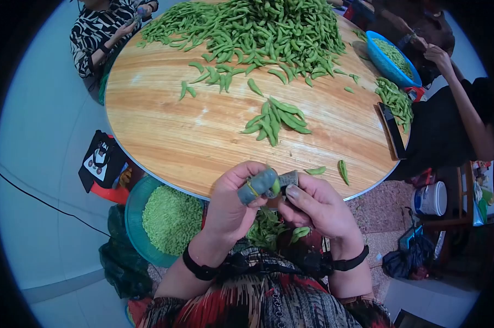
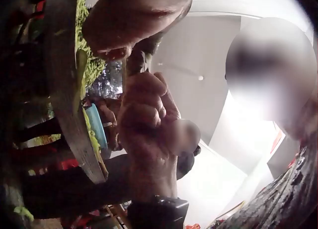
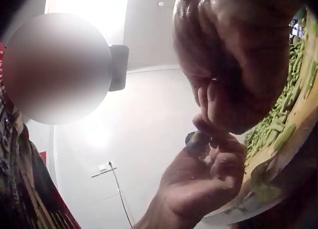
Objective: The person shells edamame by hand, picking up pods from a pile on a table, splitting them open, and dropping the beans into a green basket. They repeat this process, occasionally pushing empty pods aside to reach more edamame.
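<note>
In the head view both hands meet just over the table's near edge. A green pod (image 1: 275,186) is pinched between them, mostly covered by fingers. The left hand (image 1: 228,199) has curled fingers, with a dark green wrap (image 1: 257,186) bound by a yellow band on one finger. The right hand (image 1: 322,208) pinches the pod's other side; a grey wrap (image 1: 288,179) covers one of its fingertips. In the left wrist view the right hand (image 2: 149,124) faces the camera, curled. In the right wrist view the left hand (image 3: 198,174) touches the right hand (image 3: 238,55).
A round wooden table (image 1: 165,126) bears a large heap of pods (image 1: 269,33) and a small cluster (image 1: 277,119). Below its edge stands a teal basin (image 1: 135,218) of shelled beans. A phone (image 1: 392,131), a blue basket (image 1: 386,60) and other people are around the table.
</note>
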